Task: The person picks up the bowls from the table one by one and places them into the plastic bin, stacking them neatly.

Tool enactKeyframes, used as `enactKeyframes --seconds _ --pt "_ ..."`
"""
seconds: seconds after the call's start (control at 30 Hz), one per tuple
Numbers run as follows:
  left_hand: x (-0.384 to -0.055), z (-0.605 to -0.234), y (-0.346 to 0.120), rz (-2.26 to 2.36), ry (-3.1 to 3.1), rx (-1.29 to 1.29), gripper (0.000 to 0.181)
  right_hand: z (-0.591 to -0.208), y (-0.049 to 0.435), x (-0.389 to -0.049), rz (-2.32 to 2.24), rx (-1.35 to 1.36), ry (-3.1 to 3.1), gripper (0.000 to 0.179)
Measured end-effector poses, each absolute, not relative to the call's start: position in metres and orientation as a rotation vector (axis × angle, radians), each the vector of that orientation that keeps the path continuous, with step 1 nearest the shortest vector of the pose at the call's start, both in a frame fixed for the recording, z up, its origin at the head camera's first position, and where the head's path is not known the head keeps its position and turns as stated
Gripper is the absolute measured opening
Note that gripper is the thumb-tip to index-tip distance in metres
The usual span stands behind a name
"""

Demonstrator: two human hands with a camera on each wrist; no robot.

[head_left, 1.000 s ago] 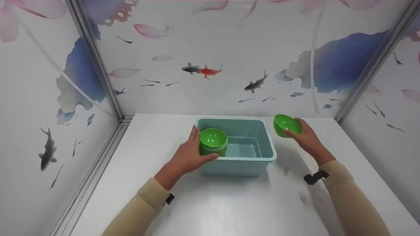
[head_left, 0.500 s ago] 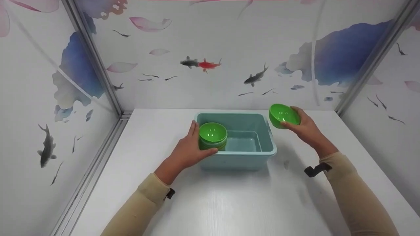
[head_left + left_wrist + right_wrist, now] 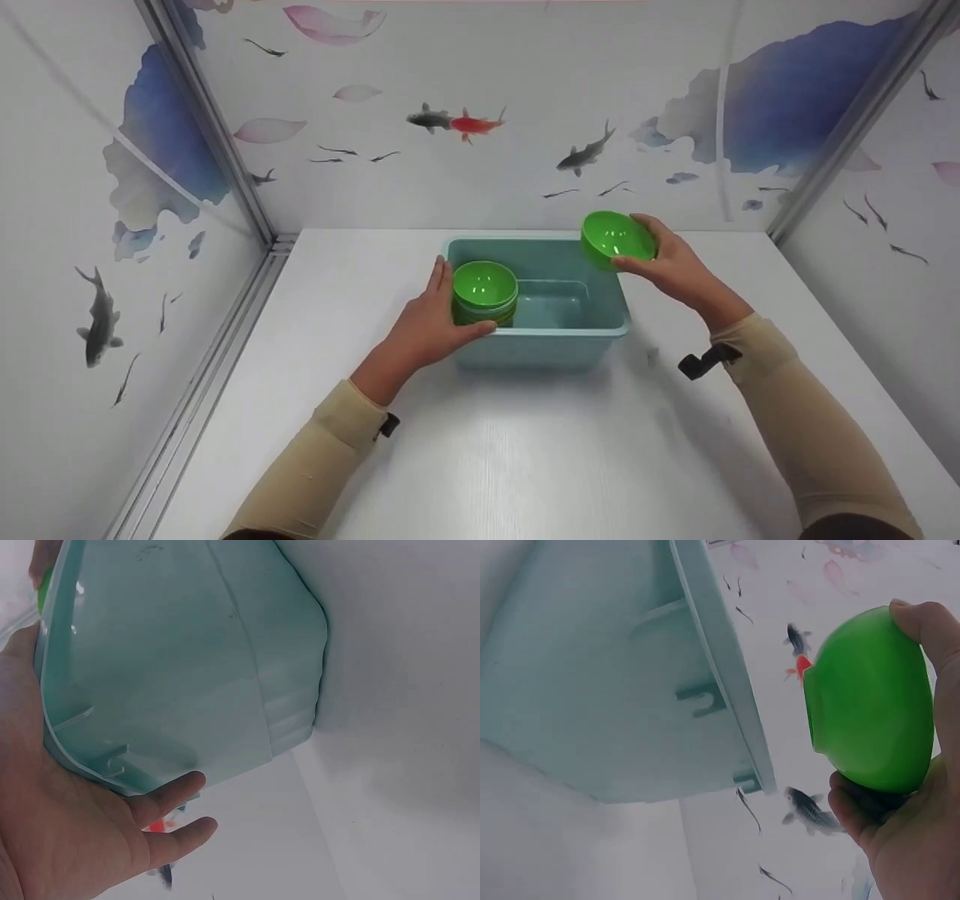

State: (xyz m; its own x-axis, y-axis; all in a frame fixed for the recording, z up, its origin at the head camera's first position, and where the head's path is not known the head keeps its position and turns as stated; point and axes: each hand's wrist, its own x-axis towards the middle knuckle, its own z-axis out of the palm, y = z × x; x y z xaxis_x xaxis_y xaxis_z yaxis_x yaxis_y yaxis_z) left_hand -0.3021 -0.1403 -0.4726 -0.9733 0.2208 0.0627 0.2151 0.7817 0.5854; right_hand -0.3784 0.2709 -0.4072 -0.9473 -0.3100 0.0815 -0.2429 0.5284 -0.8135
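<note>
My right hand (image 3: 671, 262) holds a green bowl (image 3: 616, 238) by its side, fingers and thumb on its wall. The bowl is tilted, mouth toward the head camera, and overlaps the right back part of a light teal plastic bin (image 3: 536, 352). In the right wrist view the bowl (image 3: 874, 701) shows its outside and foot, beside the bin's rim. My left hand (image 3: 431, 322) rests against the bin's left front corner, thumb over the front rim. Its straight, spread fingers (image 3: 172, 799) touch the outer wall. Inside, at the left, stands a stack of bowls (image 3: 486, 283), green on top.
The bin stands on a white table (image 3: 487, 435). White panels printed with fish and petals close off the back (image 3: 480, 187) and both sides, joined by metal posts (image 3: 206, 120). The bin's floor (image 3: 551, 304) shows right of the stack.
My right hand has carried the green bowl leftward, from beside the bin to over its right back corner. My left hand stays at the bin's corner. The head view has tilted down somewhat.
</note>
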Motion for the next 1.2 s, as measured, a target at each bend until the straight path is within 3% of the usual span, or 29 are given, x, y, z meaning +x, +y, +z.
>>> enactKeyframes --seconds 1.2 --pt "-0.303 -0.472 -0.14 0.986 2.957 0.361 0.146 -0.379 0.172 -0.388 -1.14 -0.867 2.579 0.107"
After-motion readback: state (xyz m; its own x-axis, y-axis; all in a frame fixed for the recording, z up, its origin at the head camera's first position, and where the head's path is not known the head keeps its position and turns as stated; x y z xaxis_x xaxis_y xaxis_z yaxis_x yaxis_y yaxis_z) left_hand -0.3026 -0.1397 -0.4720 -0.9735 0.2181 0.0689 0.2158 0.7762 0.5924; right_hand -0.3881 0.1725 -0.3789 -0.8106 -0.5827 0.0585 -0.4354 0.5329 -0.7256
